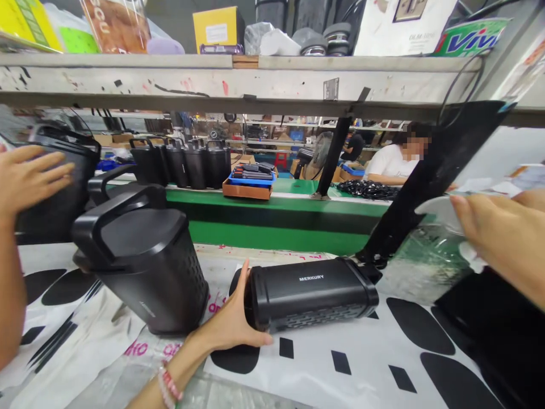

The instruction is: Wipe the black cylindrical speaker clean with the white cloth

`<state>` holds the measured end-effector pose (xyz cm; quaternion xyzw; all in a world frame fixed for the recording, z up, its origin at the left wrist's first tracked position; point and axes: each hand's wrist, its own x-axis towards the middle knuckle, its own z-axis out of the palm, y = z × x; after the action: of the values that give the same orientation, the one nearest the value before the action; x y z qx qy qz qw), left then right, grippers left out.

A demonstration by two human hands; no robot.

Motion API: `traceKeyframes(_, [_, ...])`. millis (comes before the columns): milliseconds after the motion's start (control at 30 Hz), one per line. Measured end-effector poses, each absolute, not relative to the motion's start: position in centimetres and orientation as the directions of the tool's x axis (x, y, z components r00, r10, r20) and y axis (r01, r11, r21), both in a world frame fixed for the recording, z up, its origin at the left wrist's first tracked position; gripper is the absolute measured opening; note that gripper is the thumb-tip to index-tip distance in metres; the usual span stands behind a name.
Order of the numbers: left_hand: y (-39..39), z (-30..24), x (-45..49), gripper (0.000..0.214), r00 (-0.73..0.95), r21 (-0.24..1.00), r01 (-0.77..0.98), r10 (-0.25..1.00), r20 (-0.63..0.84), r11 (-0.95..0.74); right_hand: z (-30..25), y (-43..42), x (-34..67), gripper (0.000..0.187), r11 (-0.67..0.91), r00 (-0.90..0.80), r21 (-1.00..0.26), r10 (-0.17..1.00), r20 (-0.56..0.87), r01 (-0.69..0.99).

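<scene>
Well, I'm placing everything by the speaker lying on its side (313, 292) in the middle of the bench (361, 363), the one with the white lettering. Far to its left, my left hand (25, 176) is spread wide, fingers flat against the side of a black speaker with a handle (63, 193), gripping nothing. Between that one and the lying speaker stands a tilted upright speaker (145, 261), its handle leaning toward me, just beside the lying one but not touching it. Another person's hand (230, 324), beads at the wrist, cups the left end of the lying speaker, thumb up and fingers under its edge. Behind the lying speaker runs a green conveyor (276, 218) carrying a row of speakers (183, 162) and an orange tray (247, 187). To the right of the lying speaker and higher up, my right hand (502, 233) has its fingers closed on the edge of a white sheet (440, 211), with crumpled clear plastic (426, 258) just below it. Beyond the conveyor, behind and to the right, a person in a white shirt (389, 162) sits.
</scene>
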<state>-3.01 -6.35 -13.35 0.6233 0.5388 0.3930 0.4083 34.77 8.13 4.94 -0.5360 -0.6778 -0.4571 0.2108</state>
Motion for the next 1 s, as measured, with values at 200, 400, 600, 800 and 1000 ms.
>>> traceKeyframes(200, [-6.2,-13.5,-2.8,0.127,0.073,0.892,0.445,0.996,0.059,-0.085,-3.6,2.4,21.1,0.049,0.783,-0.828,0.324,0.399,0.393,0.531])
traceKeyframes(400, [-6.1,-14.4,-3.1,0.119,0.093,0.84,0.501,0.978,0.187,-0.209,-8.6,-1.6,14.7,0.051,0.835,-0.797,0.124,0.451,0.401,0.535])
traceKeyframes(600, [-6.2,-13.7,-3.2,0.118,0.083,0.817,0.556,0.989,0.126,-0.15,-8.2,1.9,22.1,0.046,0.442,-0.418,0.071,0.767,0.488,0.894])
traceKeyframes(800, [-6.1,-13.9,-3.0,0.113,0.105,0.808,0.546,0.975,0.196,-0.221,-9.7,-2.6,16.5,0.046,0.677,-0.601,0.094,0.57,0.561,0.73])
traceKeyframes(1000, [-6.3,-13.4,-3.2,0.118,0.08,0.799,0.58,0.988,0.135,-0.156,-9.7,0.3,23.2,0.049,0.322,-0.264,0.005,0.768,0.583,0.947])
